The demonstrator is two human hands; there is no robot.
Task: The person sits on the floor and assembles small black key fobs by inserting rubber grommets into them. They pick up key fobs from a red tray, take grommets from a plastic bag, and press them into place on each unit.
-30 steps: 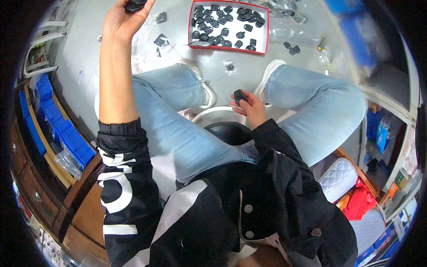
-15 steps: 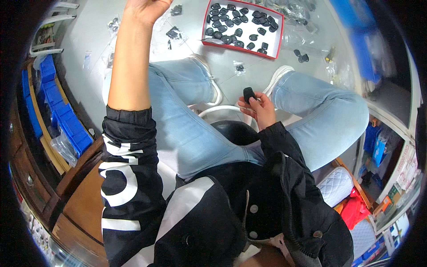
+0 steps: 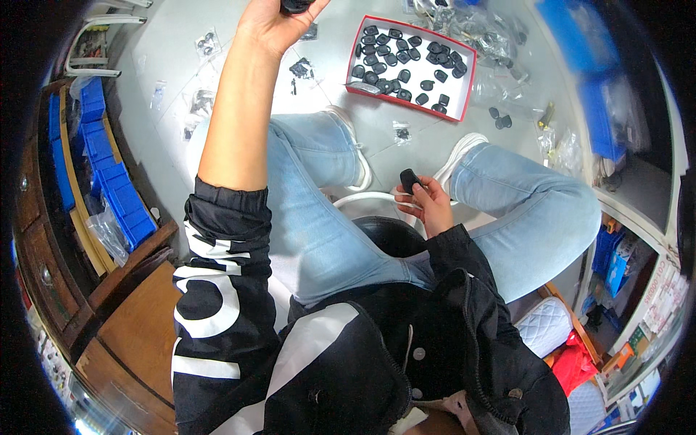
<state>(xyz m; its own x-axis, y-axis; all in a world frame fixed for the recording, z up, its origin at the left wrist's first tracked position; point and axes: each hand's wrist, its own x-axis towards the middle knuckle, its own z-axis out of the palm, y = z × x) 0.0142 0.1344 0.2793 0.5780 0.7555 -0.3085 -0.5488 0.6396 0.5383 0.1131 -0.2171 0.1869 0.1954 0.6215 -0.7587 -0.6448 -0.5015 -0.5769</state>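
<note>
The right hand (image 3: 433, 207) pinches a black piece (image 3: 410, 180), long axis tilted forward-left, nearer the body than the left hand (image 3: 279, 26), grip curled around a dark object (image 3: 296, 6)

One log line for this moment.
left hand: holds dark object, partly cropped | right hand: holds black key fob | red-edged box: fobs inside

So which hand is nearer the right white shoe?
Right. The right hand appears just below-left of the right shoe; the left hand is well away, up and left at the picture's top edge.
</note>
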